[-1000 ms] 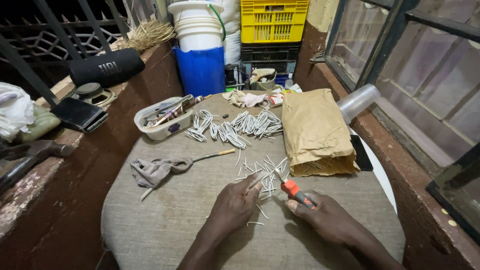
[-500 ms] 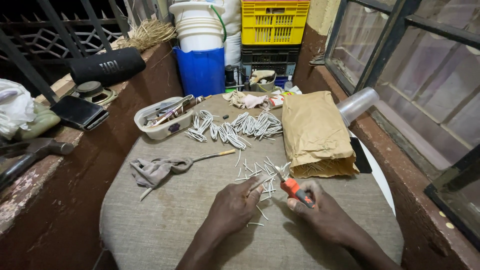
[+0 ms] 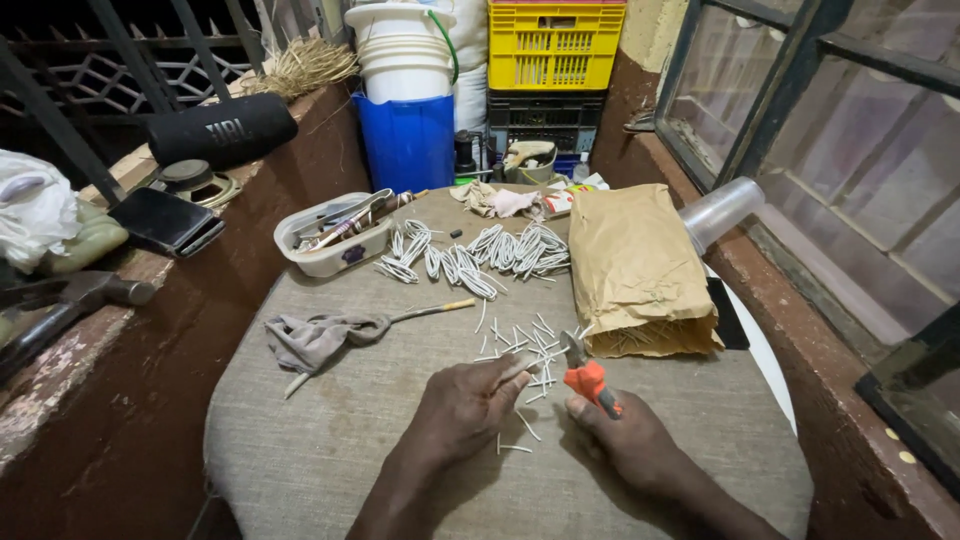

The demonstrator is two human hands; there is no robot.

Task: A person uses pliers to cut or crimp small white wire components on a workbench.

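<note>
Left hand [image 3: 465, 405] now nearer orange-handled pliers [image 3: 588, 375], white stick [image 3: 515, 372] raised.

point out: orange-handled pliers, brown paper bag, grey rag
orange-handled pliers [image 3: 590, 380], head view, on the orange grip.
brown paper bag [image 3: 635, 265], head view, on its flat top face.
grey rag [image 3: 315, 338], head view, on the bunched cloth.

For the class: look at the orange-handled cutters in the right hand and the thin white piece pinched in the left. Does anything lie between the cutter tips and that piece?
Nothing visible does. The right hand holds the cutters beside the white piece in the left hand; only bare cloth shows in the gap.
</note>
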